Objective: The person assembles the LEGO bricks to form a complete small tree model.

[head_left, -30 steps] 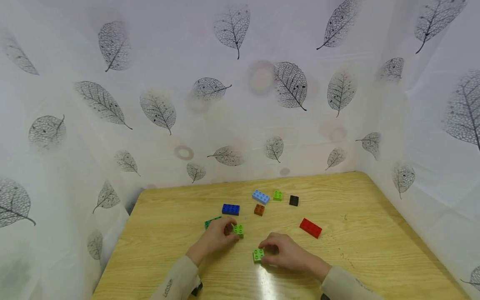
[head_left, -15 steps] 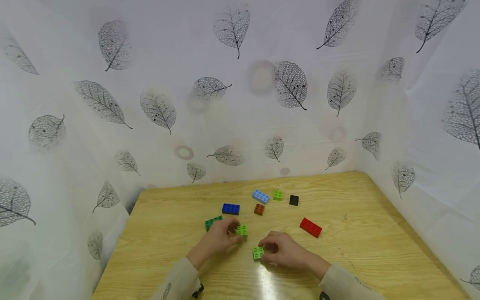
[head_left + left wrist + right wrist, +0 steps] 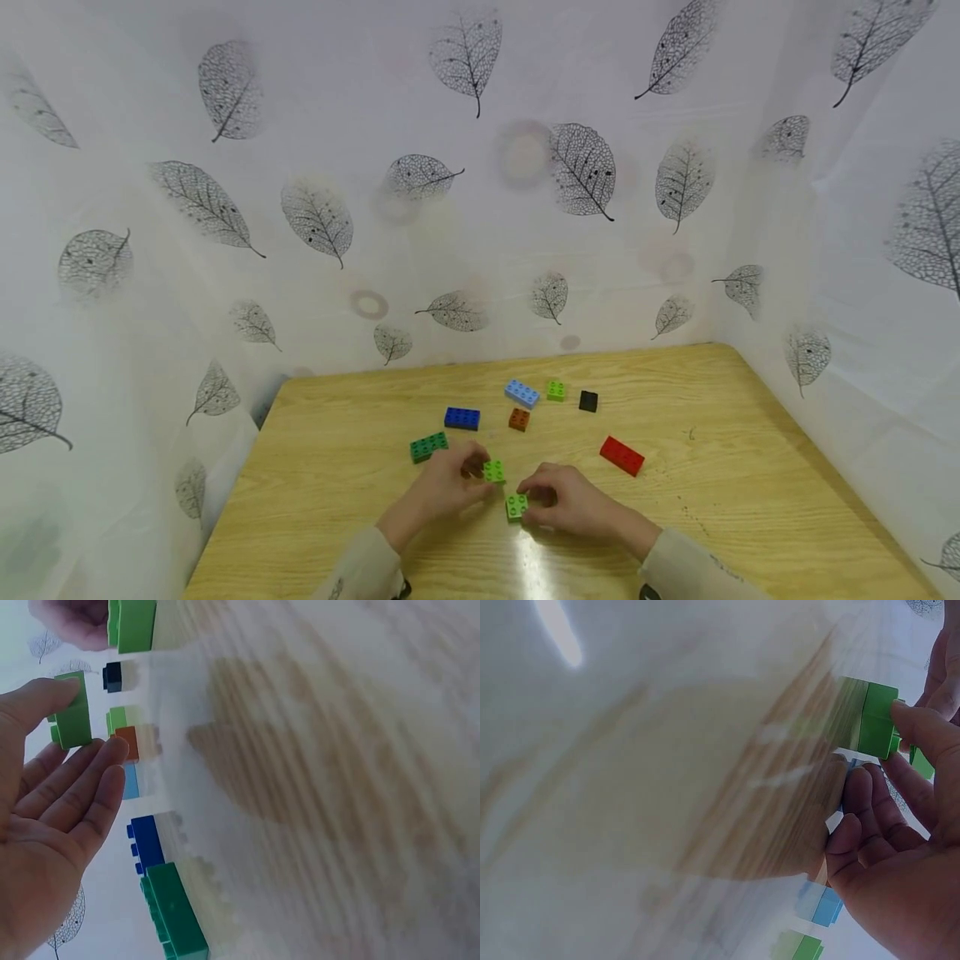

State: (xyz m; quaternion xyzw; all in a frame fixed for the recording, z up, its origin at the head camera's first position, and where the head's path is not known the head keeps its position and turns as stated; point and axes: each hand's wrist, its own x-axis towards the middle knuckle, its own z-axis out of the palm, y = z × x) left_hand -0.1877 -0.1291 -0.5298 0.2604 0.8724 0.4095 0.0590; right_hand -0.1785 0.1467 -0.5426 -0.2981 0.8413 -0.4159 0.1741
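My left hand point(image 3: 452, 479) pinches a lime green 2x2 toy building brick point(image 3: 493, 472) between thumb and fingers. In the left wrist view this brick point(image 3: 73, 712) sits between the thumb and the fingers, its studs facing away from the palm's near side. A second lime green brick point(image 3: 517, 507) is pinched at its right side by my right hand point(image 3: 573, 504), close over the table. The right wrist view shows that brick point(image 3: 877, 720) under the thumb, with part of the left hand's brick point(image 3: 922, 761) behind it. A small gap separates the two bricks.
On the wooden table point(image 3: 337, 467) lie a dark green brick point(image 3: 428, 447), a dark blue brick point(image 3: 462, 418), a brown brick point(image 3: 518, 419), a light blue brick point(image 3: 522, 393), another lime brick point(image 3: 555, 391), a black brick point(image 3: 588, 402) and a red brick point(image 3: 621, 456). Leaf-patterned curtains point(image 3: 480, 250) surround it.
My left hand has moved right and nearer with its lime brick, closing on the other lime brick and uncovering the dark green one. The right hand has stayed almost still.
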